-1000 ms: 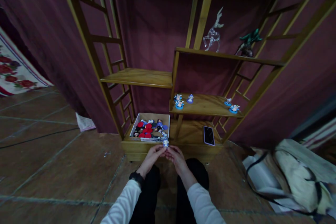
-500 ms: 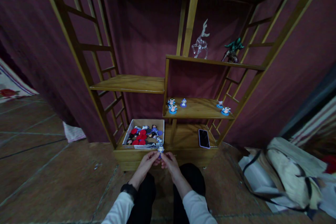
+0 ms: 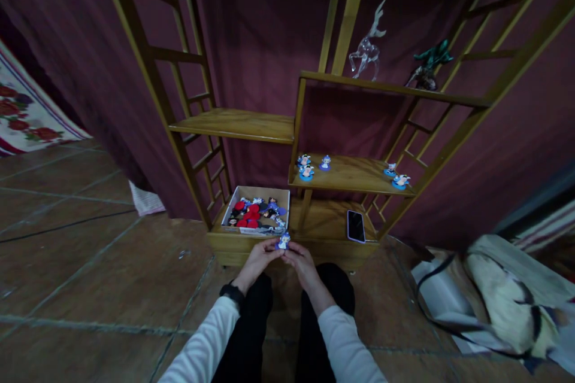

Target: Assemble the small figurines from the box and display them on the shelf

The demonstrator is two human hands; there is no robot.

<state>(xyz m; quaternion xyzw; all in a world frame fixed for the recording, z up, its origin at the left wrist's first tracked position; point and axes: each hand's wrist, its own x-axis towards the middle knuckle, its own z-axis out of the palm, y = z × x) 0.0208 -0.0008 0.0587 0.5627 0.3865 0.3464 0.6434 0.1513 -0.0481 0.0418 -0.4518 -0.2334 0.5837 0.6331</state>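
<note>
A small purple-and-white figurine (image 3: 283, 242) is pinched between my left hand (image 3: 262, 257) and my right hand (image 3: 302, 260), just in front of the shelf unit's low front edge. Both hands are closed on it from either side. Right behind it stands a white box (image 3: 229, 230) filled with several more figurines, some with red round bases turned up. On the small middle shelf (image 3: 345, 176) a similar purple figurine (image 3: 325, 163) stands near two blue-based figurines (image 3: 306, 173) at the left. Another pair of blue-based figurines (image 3: 401, 181) is at the right end.
A phone (image 3: 356, 226) lies on the bottom board, right of the box. The upper shelf bears a clear deer figure (image 3: 368, 48) and a dark green statue (image 3: 430, 67). Cloth bags (image 3: 494, 293) lie on the floor at right. A bare left shelf (image 3: 238, 124) juts out above the box.
The figurine has been turned in my fingers and now shows more of its purple base and front. My view has shifted, so the shelf unit appears higher and further right.
</note>
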